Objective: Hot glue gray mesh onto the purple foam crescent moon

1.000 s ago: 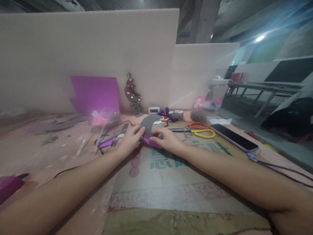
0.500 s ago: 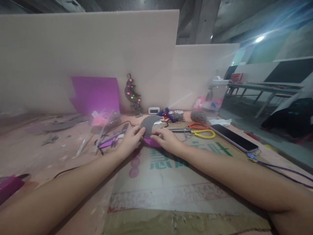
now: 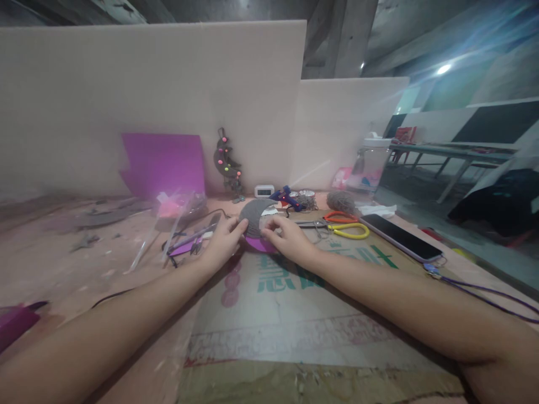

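Between my hands stands a grey crescent moon (image 3: pixel 251 217), its surface ribbed as if wrapped in yarn. A purple piece (image 3: pixel 259 244) shows under its lower edge. My left hand (image 3: pixel 229 238) pinches the crescent's left side between thumb and fingers. At its lower right my right hand (image 3: pixel 284 234) has thumb and fingertips drawn together by the moon's inner curve; what lies between them is too small to make out. Just behind is a blue glue gun (image 3: pixel 288 197) with a red light.
Orange-and-yellow handled scissors (image 3: pixel 349 229) and a phone (image 3: pixel 400 237) lie to the right, near a grey yarn ball (image 3: pixel 340 201). A decorated moon ornament (image 3: pixel 225 160) leans on the back panel beside a purple sheet (image 3: pixel 164 163). Cardboard (image 3: pixel 295 325) covers the table's middle.
My right fingers have drawn slightly away from the crescent's lower edge and curled together. The left hand keeps its hold. The camera view has shifted slightly.
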`<state>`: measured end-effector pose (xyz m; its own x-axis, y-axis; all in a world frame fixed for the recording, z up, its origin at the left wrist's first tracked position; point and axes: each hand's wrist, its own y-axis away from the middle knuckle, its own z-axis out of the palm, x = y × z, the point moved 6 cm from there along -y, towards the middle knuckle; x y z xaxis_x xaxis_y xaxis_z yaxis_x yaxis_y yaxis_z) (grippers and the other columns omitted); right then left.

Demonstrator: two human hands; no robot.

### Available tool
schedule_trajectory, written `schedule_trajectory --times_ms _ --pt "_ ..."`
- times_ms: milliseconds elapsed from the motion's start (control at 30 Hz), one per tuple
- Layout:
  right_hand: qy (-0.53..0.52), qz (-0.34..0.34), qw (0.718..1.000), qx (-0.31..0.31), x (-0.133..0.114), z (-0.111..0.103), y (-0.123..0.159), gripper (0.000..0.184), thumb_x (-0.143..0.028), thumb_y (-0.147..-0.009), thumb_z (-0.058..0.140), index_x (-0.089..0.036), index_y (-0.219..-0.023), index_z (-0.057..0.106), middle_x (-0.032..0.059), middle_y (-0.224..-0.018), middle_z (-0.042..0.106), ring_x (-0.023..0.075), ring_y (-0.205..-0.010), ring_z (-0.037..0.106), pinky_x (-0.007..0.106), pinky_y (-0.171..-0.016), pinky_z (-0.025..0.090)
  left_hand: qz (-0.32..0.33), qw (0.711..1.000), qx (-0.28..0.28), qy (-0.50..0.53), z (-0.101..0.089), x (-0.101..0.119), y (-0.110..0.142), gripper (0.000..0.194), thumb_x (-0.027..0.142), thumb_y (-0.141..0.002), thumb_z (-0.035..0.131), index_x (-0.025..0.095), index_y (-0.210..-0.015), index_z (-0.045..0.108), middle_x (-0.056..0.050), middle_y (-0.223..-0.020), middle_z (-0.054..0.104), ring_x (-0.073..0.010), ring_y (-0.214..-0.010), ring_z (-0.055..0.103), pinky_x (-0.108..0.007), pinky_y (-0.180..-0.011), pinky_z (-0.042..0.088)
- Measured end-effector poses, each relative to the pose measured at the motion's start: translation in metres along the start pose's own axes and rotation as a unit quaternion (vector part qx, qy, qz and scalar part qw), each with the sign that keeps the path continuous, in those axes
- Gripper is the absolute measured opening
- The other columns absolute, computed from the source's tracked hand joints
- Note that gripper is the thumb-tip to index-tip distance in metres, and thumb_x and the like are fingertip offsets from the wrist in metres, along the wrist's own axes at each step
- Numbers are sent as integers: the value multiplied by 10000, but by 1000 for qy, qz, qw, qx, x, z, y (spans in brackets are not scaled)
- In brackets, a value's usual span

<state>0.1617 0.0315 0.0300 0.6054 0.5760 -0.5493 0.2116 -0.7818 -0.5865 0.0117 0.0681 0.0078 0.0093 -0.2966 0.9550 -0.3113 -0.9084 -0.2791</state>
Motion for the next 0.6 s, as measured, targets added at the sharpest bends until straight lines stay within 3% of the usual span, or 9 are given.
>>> schedule_trajectory --times_ms 133,233,433,600 --pt "-10 1 1000 4 -3 -3 -1 222 -279 -898 474 -168 -727 563 -3 -719 588 132 -712 519 242 -683 371 -3 1000 -8 -8 2 1 3 309 484 -808 579 176 -824 559 51 -555 510 -73 -395 377 -202 -392 276" --pt "-27 2 1000 -2 -4 -3 -1 214 -275 -908 452 -170 -777 584 0 -754 601 131 -726 528 238 -691 376 14 999 -11 -29 3 2 4 297 471 -833 552 175 -814 558 34 -611 531 -92 -473 441 -207 -454 341" --pt "43 -44 998 -18 -12 -2 1 202 -262 -896 496 -177 -724 562 12 -740 588 153 -752 521 263 -710 370 94 989 -7 -118 4 17 8 310 431 -880 484 167 -783 613 -14 -792 613 -162 -795 553 -235 -726 427" --pt "69 -105 992 -2 -23 -4 5 178 -277 -900 510 -175 -777 588 54 -825 614 184 -846 541 301 -790 399 93 987 -9 -132 6 21 9 329 438 -881 462 171 -785 629 -20 -790 622 -186 -825 552 -249 -749 425"
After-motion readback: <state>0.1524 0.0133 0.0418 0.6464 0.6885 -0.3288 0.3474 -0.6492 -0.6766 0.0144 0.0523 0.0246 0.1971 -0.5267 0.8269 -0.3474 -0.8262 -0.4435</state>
